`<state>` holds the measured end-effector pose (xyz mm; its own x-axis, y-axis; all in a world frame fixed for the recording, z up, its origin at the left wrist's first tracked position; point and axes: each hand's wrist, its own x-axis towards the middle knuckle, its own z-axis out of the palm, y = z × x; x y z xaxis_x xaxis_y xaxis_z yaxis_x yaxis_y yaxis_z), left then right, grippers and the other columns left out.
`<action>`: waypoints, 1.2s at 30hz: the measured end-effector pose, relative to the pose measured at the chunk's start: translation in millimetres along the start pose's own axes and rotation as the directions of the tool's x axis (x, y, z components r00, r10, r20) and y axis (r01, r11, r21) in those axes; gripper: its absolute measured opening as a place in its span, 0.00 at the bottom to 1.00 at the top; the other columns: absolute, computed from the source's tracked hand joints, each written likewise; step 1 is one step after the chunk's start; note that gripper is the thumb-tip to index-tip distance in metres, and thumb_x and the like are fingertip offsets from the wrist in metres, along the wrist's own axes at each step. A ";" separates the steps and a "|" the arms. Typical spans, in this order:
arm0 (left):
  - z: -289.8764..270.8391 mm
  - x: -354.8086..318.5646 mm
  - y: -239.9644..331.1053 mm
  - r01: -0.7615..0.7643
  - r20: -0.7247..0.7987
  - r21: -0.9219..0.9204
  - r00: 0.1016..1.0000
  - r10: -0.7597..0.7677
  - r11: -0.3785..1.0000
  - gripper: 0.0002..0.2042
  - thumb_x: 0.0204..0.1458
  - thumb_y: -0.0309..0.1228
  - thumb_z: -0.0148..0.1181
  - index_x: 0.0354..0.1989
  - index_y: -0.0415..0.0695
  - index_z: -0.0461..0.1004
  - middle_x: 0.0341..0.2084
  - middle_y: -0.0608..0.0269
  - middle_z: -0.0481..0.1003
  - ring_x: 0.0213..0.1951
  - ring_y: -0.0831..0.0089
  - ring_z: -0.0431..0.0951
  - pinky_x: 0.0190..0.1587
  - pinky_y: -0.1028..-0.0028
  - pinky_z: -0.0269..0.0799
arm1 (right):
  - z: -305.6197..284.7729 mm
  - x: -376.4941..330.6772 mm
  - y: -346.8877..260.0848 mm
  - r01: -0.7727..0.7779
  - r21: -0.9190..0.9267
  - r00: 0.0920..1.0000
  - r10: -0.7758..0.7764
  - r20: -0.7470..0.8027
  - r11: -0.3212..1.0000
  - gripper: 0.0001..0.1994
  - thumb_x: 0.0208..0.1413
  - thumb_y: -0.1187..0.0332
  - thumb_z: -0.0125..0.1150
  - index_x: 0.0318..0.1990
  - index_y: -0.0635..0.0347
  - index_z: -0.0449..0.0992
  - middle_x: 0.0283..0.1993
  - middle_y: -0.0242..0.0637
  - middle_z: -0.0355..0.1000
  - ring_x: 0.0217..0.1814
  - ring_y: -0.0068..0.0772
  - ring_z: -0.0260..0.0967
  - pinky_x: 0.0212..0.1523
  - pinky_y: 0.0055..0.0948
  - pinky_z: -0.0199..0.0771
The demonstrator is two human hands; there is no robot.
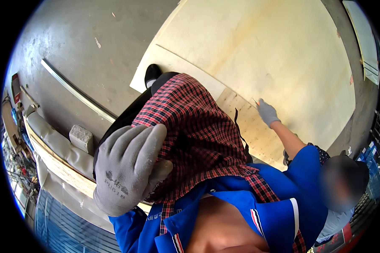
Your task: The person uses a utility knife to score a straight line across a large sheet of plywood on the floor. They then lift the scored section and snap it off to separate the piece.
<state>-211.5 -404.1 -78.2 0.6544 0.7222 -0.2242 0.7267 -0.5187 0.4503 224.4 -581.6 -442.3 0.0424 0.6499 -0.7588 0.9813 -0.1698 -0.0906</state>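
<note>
My left hand, in a grey work glove, hovers close in front of the red plaid apron over my lap. Its fingers are stretched out, and nothing shows in them. My right hand, gloved in grey too, reaches out over the large pale yellow sheet. A thin, pointed thing with a bit of orange sticks out from its closed fingertips; its exact kind is too small to tell. Beneath that hand lies a wooden board with dark spots, beside a pale strip along the sheet's near edge.
My black shoe rests at the sheet's left corner. Left of me are a long metal strip on the grey floor, a stone block and a wood-edged padded piece. At the right, another person in a dark cap is close by.
</note>
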 end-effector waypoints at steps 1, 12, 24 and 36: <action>1.2 -4.9 7.1 0.013 0.004 0.020 1.000 -0.013 1.000 0.27 0.50 0.44 0.60 0.54 0.37 0.71 0.42 0.52 0.77 0.46 0.53 0.76 0.49 0.58 0.69 | -21.2 25.4 -39.1 0.055 0.048 0.998 -0.055 0.005 0.997 0.11 0.63 0.60 0.46 0.43 0.58 0.62 0.35 0.50 0.76 0.36 0.53 0.75 0.37 0.51 0.73; 2.6 -0.6 10.2 -0.009 0.009 -0.032 1.000 0.009 0.999 0.30 0.46 0.47 0.62 0.55 0.39 0.70 0.42 0.55 0.76 0.47 0.57 0.76 0.50 0.60 0.70 | -76.6 145.1 -235.5 0.379 0.118 0.925 -0.370 -0.090 0.918 0.14 0.63 0.61 0.43 0.44 0.64 0.64 0.35 0.55 0.76 0.37 0.55 0.76 0.40 0.51 0.74; 10.9 -4.7 31.0 0.158 -0.050 0.154 0.987 -0.152 0.975 0.27 0.49 0.40 0.61 0.57 0.42 0.68 0.41 0.57 0.76 0.46 0.57 0.76 0.49 0.61 0.70 | -65.4 169.2 -266.3 0.305 0.027 0.951 -0.302 -0.067 0.952 0.14 0.61 0.66 0.41 0.47 0.66 0.68 0.43 0.56 0.76 0.45 0.53 0.76 0.45 0.46 0.76; 40.3 30.6 9.6 -0.104 0.075 0.250 0.993 0.088 0.963 0.27 0.43 0.36 0.63 0.52 0.38 0.67 0.34 0.61 0.73 0.42 0.65 0.74 0.50 0.64 0.68 | -32.8 114.3 -93.5 0.169 0.177 0.985 -0.163 -0.051 0.970 0.15 0.64 0.58 0.43 0.44 0.63 0.62 0.33 0.56 0.75 0.35 0.57 0.75 0.39 0.52 0.73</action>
<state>-176.1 -405.3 -115.6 0.7296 0.6375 -0.2474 0.6836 -0.6890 0.2406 143.7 -467.1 -499.4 -0.1080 0.7061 -0.6998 0.9253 -0.1859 -0.3305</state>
